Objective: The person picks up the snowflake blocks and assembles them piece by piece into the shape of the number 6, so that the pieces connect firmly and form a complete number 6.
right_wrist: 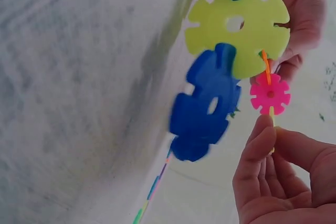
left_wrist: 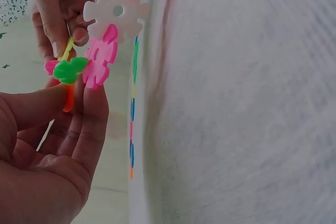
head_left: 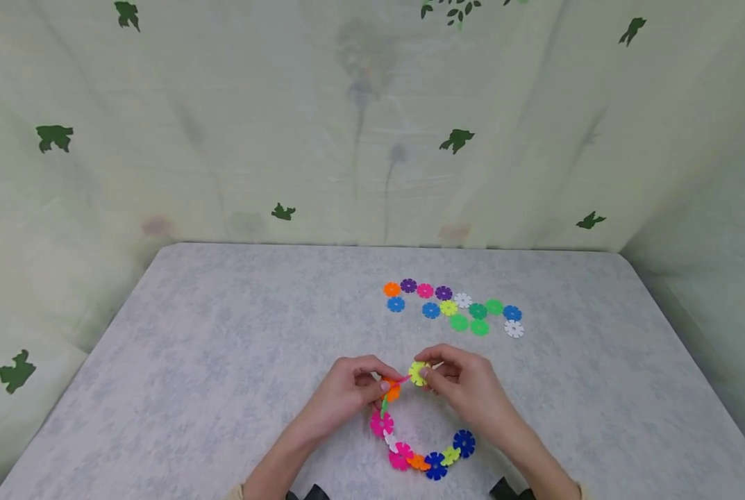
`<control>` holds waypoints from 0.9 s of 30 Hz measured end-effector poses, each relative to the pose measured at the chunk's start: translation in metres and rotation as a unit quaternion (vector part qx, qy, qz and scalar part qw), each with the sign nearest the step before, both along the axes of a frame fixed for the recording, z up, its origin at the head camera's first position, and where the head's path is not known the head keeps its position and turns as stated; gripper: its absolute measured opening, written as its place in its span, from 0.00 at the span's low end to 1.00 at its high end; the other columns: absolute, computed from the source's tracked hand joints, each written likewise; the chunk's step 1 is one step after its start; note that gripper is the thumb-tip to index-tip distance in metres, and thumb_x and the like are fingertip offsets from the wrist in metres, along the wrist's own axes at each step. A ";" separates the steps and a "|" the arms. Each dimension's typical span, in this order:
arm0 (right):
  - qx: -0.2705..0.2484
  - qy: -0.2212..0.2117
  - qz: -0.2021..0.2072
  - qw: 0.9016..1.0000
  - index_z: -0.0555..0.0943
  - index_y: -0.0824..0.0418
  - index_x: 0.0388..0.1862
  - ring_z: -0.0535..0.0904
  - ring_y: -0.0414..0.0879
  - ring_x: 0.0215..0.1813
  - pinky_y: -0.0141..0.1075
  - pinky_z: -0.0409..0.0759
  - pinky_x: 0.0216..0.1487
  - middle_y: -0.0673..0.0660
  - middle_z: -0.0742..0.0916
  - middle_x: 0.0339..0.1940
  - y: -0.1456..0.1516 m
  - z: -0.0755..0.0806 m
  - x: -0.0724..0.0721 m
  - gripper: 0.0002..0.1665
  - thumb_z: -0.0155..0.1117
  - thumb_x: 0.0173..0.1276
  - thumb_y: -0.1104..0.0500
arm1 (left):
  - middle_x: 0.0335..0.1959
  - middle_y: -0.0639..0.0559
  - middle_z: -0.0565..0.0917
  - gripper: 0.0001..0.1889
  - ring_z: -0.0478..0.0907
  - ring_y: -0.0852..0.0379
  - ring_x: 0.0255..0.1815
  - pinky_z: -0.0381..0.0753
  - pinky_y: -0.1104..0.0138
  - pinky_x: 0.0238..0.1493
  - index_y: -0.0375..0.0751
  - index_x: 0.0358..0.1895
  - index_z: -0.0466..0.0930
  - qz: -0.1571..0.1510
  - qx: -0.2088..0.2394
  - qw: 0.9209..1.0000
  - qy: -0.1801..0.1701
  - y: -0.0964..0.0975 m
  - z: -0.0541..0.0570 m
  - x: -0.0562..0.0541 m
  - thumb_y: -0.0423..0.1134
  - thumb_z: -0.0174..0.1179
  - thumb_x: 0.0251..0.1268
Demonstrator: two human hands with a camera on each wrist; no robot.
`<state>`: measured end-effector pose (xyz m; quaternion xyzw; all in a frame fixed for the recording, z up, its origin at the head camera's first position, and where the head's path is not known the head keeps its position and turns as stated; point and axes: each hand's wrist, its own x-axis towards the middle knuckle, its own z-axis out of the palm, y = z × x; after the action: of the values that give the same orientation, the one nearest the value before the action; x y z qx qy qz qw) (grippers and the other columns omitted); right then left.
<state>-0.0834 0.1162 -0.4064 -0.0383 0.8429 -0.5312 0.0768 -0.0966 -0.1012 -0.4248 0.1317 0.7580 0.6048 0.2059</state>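
Notched flower-shaped plastic discs are joined edge to edge in a curved chain between the hands. My left hand (head_left: 350, 384) pinches an orange disc (head_left: 394, 393) of this chain. A yellow disc (head_left: 416, 374) is pinched between the thumb and fingers of my right hand (head_left: 469, 383). Between them, a pink disc (right_wrist: 284, 98) meets the yellow one at its edge in the right wrist view. Below the left hand hang a green disc (left_wrist: 70, 70), another pink disc (left_wrist: 97, 65) and a white disc (left_wrist: 105, 11). The far end of the chain is a dark blue disc (head_left: 464, 443).
Loose discs in several colours lie flat beyond the hands, among them an orange one (head_left: 391, 289), a purple one (head_left: 408, 285) and a white one (head_left: 514, 328). They rest on a grey table (head_left: 222, 312). A pale printed curtain (head_left: 253, 139) hangs behind it.
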 end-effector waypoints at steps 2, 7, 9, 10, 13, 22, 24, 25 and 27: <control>0.011 0.015 0.006 1.000 0.84 0.57 0.44 0.84 0.48 0.32 0.35 0.84 0.35 0.49 0.85 0.31 -0.001 0.000 0.002 0.10 0.67 0.66 0.67 | 0.37 0.51 0.84 0.13 0.78 0.51 0.23 0.82 0.59 0.31 0.47 0.43 0.88 0.000 -0.008 1.000 0.012 0.001 0.001 0.001 0.27 0.57 0.67; 0.040 0.048 0.020 0.998 0.84 0.56 0.43 0.84 0.46 0.32 0.31 0.83 0.34 0.47 0.85 0.31 -0.001 -0.001 0.003 0.11 0.67 0.65 0.68 | 0.37 0.53 0.84 0.13 0.78 0.50 0.23 0.81 0.61 0.27 0.48 0.41 0.89 0.002 -0.024 0.999 0.040 0.002 0.004 0.002 0.27 0.59 0.66; 0.041 0.046 0.023 0.998 0.84 0.56 0.43 0.84 0.46 0.31 0.30 0.82 0.34 0.47 0.85 0.31 -0.001 -0.002 0.003 0.10 0.67 0.65 0.68 | 0.36 0.53 0.84 0.13 0.78 0.48 0.23 0.79 0.64 0.25 0.48 0.40 0.89 0.004 -0.030 0.999 0.044 0.003 0.004 0.003 0.27 0.59 0.66; 0.042 0.042 0.024 0.998 0.84 0.56 0.42 0.84 0.45 0.31 0.30 0.82 0.34 0.47 0.85 0.30 0.000 -0.003 0.003 0.10 0.67 0.65 0.69 | 0.35 0.53 0.83 0.13 0.77 0.48 0.23 0.78 0.66 0.24 0.48 0.40 0.89 0.004 -0.032 0.998 0.044 0.004 0.004 0.004 0.26 0.59 0.66; 0.040 0.024 0.033 0.998 0.84 0.57 0.42 0.83 0.46 0.30 0.31 0.82 0.34 0.48 0.85 0.29 0.001 -0.003 0.002 0.09 0.66 0.66 0.69 | 0.35 0.53 0.83 0.14 0.76 0.48 0.23 0.75 0.69 0.22 0.49 0.39 0.89 0.003 -0.037 0.998 0.044 0.005 0.003 0.005 0.25 0.59 0.65; 0.008 0.004 0.040 0.999 0.84 0.58 0.47 0.83 0.48 0.32 0.33 0.83 0.36 0.49 0.86 0.31 0.004 -0.006 0.000 0.12 0.67 0.66 0.66 | 0.39 0.50 0.84 0.16 0.78 0.50 0.21 0.80 0.64 0.27 0.47 0.44 0.85 -0.012 -0.022 1.000 0.010 0.009 0.004 0.004 0.23 0.53 0.64; -0.009 0.002 0.051 0.999 0.85 0.58 0.49 0.83 0.49 0.33 0.33 0.83 0.37 0.50 0.86 0.33 0.005 -0.007 -0.001 0.14 0.68 0.65 0.66 | 0.40 0.47 0.82 0.17 0.80 0.47 0.23 0.82 0.61 0.30 0.44 0.48 0.81 -0.019 -0.007 1.000 -0.008 0.010 0.004 0.005 0.23 0.50 0.62; -0.017 0.002 0.057 0.998 0.85 0.58 0.50 0.83 0.50 0.34 0.34 0.83 0.37 0.50 0.86 0.34 0.005 -0.008 -0.002 0.14 0.68 0.65 0.66 | 0.40 0.46 0.81 0.17 0.80 0.46 0.23 0.83 0.59 0.31 0.43 0.50 0.79 -0.020 0.002 1.000 -0.019 0.010 0.003 0.005 0.23 0.50 0.62; -0.028 0.004 0.070 0.997 0.85 0.57 0.51 0.83 0.51 0.35 0.34 0.83 0.39 0.51 0.87 0.36 0.006 -0.009 -0.002 0.16 0.69 0.64 0.66 | 0.38 0.44 0.79 0.16 0.81 0.44 0.24 0.84 0.57 0.31 0.43 0.53 0.76 -0.018 0.017 0.999 -0.032 0.010 0.002 0.006 0.25 0.51 0.65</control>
<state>-0.0856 0.1218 -0.4150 -0.1010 0.8230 -0.5482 0.1092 -0.0903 -0.0910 -0.4225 0.1295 0.7383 0.6174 0.2387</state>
